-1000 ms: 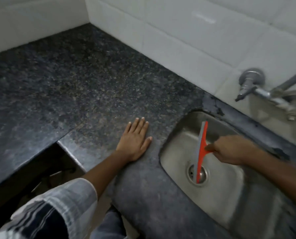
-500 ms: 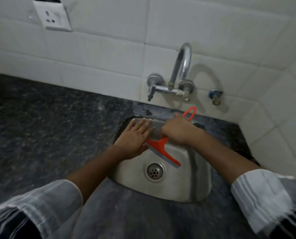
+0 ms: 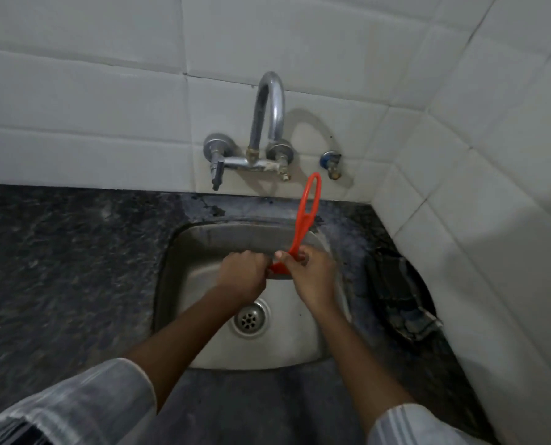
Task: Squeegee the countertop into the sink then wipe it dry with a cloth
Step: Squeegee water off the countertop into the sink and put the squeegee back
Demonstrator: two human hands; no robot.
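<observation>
An orange squeegee [image 3: 305, 220] is held over the steel sink [image 3: 203, 348], its looped handle pointing up toward the wall. My right hand [image 3: 312, 277] grips it where the handle meets the blade. My left hand [image 3: 243, 274] is closed around the blade end, which is mostly hidden behind my fingers. The dark speckled countertop [image 3: 59, 268] stretches to the left of the sink. A dark folded cloth [image 3: 399, 297] lies on the counter to the right of the sink, by the side wall.
A curved metal tap [image 3: 267, 123] with two valves is fixed to the white tiled wall above the sink. A small blue-capped valve [image 3: 331, 162] sits to its right. The tiled side wall closes in on the right. The drain [image 3: 250, 317] lies below my hands.
The view has swung from the left counter to the sink. My left hand left the countertop and closed on the squeegee blade. The squeegee handle has turned upright.
</observation>
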